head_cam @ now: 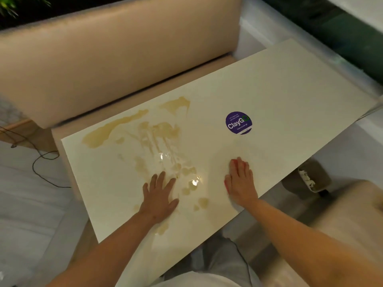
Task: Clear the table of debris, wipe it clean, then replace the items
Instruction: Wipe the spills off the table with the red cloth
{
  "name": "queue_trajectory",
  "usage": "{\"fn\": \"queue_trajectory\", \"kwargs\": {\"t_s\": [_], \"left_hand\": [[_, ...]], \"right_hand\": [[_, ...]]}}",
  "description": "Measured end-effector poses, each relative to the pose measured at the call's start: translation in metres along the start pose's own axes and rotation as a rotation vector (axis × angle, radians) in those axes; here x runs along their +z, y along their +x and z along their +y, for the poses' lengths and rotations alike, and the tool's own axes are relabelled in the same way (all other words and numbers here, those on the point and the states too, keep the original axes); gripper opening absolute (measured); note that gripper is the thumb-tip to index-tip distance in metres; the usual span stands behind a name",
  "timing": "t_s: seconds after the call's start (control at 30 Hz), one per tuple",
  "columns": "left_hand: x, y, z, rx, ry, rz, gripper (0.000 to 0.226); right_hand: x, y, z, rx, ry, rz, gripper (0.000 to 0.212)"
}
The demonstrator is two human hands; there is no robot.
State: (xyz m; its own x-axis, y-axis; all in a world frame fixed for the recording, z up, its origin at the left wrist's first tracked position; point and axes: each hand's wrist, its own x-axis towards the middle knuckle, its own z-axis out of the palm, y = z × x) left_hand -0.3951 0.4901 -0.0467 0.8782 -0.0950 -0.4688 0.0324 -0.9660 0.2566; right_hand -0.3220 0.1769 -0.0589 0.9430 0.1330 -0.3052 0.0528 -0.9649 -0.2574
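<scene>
Where a round purple sticker [238,122] reading "ClayGo" sits on the cream table [290,83], whose long axis runs from 8 to 2 o'clock, the right hand [241,181] lies flat at 5 o'clock of it, fingers straight, pressing a red cloth [234,162]. At 9 o'clock of that hand, the left hand [159,195] rests flat, fingers spread, on tan spill smears [132,129].

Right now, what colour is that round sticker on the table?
Purple, with white lettering, on the round sticker; the head view shows it.
</scene>
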Motion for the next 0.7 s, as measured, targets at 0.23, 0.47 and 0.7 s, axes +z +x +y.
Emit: {"fn": "queue_trajectory", "kwargs": {"t_s": [0.23,0.47,0.7], "left_hand": [[0.006,0.000,-0.004,0.007,0.033,-0.001,0.085],[0.013,0.002,-0.007,0.023,0.015,0.041,0.090],[0.012,0.002,-0.007,0.008,0.078,0.003,0.085]], "right_hand": [[0.039,-0.035,-0.035,-0.037,-0.045,0.141,0.062],[0.073,-0.119,-0.072,-0.351,-0.018,-0.052,0.065],[0.008,-0.006,-0.020,-0.017,-0.047,-0.037,0.066]]}}
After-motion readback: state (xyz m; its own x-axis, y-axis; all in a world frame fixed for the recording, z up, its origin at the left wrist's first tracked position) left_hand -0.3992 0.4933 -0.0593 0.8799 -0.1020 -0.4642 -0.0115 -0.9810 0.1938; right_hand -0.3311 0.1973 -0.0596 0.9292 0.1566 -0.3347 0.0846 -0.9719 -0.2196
